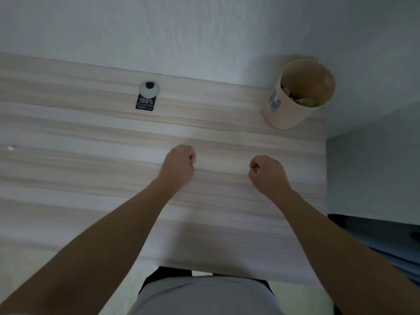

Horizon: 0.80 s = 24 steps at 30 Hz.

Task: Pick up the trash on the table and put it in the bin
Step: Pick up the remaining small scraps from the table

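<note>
While the left hand [179,164] is curled into a fist with nothing in it, the right hand [269,173] is curled too, but I cannot tell if it holds a tiny pale bit. Both are above the wooden worktop [91,178]. Trash [305,101] lies inside the tan bin [288,115] at the far right corner. One small white scrap [10,147] sits far left

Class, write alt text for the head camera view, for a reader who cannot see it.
The left hand and right hand are curled like fists over a pale wooden table. A beige bin with trash inside stands at the table's far right corner; a small white scrap lies far left.
</note>
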Motion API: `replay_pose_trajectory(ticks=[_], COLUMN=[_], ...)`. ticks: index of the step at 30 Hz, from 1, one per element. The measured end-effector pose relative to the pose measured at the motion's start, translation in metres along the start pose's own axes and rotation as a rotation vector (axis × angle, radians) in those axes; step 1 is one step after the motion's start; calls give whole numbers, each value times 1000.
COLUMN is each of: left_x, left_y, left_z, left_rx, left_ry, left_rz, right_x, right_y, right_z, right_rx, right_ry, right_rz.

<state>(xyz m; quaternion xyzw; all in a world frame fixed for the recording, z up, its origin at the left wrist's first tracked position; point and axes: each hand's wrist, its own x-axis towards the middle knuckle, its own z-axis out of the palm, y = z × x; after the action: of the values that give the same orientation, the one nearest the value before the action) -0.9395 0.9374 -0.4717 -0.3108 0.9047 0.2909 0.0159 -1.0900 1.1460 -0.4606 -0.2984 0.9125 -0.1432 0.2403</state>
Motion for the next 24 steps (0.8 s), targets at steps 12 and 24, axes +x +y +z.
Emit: replay_pose_trajectory(ticks=[12, 24], left_x=[8, -19], left_y=[-143, -346], left_z=[-106, -216], left_rx=[-31, -9], left_ry=[69, 142], left_rz=[61, -98], right_x=[4, 24], right_y=[-152, -333], right_z=[36, 116], right_rx=[-24, -47], right_ry=[109, 35], right_rz=[91, -42])
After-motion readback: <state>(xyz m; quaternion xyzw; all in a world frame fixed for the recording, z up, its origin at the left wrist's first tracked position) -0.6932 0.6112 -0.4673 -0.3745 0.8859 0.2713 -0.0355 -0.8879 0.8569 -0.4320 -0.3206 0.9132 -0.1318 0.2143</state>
